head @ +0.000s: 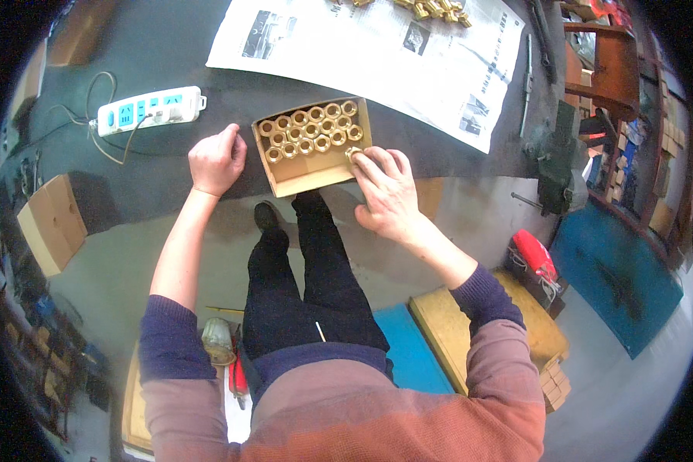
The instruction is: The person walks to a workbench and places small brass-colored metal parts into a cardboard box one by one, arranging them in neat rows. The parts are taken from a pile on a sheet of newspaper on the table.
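Near the table's front edge stands an open cardboard box [315,179] with several hexagonal brass fittings [309,130] standing in rows in it, their round openings up. My right hand [387,187] is at the box's right side, its fingertips on one brass fitting [352,153] at the end of the nearest row. To the left of the box, my left hand [216,161] is closed in a loose fist by the table edge, with nothing seen in it. More brass fittings [436,8] lie in a pile on a newspaper [346,52] beyond the box.
A white power strip [149,111] with cables lies at the left of the dark table [167,63]. A bench vise [557,156] is at the right edge, near a long metal tool [526,86]. A cardboard carton [52,225] stands at the left. Shelves with boxes are at the far right.
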`<state>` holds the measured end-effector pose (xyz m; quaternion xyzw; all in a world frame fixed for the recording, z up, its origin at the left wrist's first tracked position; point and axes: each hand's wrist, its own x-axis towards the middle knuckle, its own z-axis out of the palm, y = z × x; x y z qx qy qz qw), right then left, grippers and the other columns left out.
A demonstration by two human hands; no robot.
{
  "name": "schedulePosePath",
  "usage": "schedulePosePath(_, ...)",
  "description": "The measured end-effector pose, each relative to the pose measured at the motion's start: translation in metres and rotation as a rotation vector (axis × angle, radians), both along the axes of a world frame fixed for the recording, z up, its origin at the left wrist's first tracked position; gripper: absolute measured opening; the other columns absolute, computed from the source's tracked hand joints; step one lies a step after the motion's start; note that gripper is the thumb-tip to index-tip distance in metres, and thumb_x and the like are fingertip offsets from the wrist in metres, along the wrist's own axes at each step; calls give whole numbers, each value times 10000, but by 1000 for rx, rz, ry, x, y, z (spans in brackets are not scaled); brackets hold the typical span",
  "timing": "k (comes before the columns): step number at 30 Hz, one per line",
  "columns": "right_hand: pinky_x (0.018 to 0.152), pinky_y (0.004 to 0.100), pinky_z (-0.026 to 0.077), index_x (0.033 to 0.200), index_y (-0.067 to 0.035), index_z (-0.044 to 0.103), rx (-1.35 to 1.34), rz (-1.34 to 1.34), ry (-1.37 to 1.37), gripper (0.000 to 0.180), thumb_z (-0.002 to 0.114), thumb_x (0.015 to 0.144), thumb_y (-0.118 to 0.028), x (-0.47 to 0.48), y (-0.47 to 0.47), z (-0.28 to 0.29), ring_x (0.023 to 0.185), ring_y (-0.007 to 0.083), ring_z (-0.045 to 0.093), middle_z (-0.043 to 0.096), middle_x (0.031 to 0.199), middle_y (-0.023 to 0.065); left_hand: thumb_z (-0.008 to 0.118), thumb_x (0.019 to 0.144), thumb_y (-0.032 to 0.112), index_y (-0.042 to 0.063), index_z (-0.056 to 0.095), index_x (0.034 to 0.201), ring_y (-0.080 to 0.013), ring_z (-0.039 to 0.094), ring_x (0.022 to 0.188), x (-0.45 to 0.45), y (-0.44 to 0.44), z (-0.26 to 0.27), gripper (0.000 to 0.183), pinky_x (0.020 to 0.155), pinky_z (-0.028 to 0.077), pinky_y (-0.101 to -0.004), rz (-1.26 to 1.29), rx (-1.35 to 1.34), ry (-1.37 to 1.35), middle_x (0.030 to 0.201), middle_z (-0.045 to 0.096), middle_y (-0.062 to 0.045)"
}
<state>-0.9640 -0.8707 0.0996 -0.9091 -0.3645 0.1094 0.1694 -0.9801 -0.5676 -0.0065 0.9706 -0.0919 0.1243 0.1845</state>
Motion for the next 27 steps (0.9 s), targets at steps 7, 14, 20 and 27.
schedulePosePath(7, 907, 449, 312, 1003, 17, 598, -158, -78, -31, 526, 658, 525, -194, -6, 16, -6, 1114, 279, 418, 493, 1216, 103, 643, 758, 116, 76, 615, 952, -223, 615, 583, -2, -1, 1, 200, 541, 482, -329, -5, -12, -31, 662, 618, -69)
schedulePosePath(14, 901, 431, 309, 1083, 20, 598, -196, -103, -114, 641, 634, 499, -242, -12, 15, -16, 1079, 236, 427, 495, 1225, 51, 643, 754, 110, 75, 620, 949, -223, 611, 570, -2, 1, -6, 199, 538, 483, -329, -1, -11, -27, 652, 615, -70)
schedulePosePath(20, 948, 448, 313, 1043, 10, 617, -179, -82, -17, 605, 623, 485, -223, -6, 17, 1, 1112, 266, 437, 499, 1247, 112, 640, 755, 105, 69, 624, 938, -218, 606, 561, -1, 0, -7, 187, 537, 482, -322, 12, 16, 16, 644, 613, -65)
schedulePosePath(27, 930, 406, 461, 1122, -31, 626, 386, -470, 78, 462, 569, 666, -88, 117, -75, -11, 1123, 281, 559, 574, 1223, 169, 647, 742, 78, 62, 622, 935, -213, 608, 571, -1, 0, 0, 195, 551, 487, -313, 2, -8, 12, 656, 618, -64)
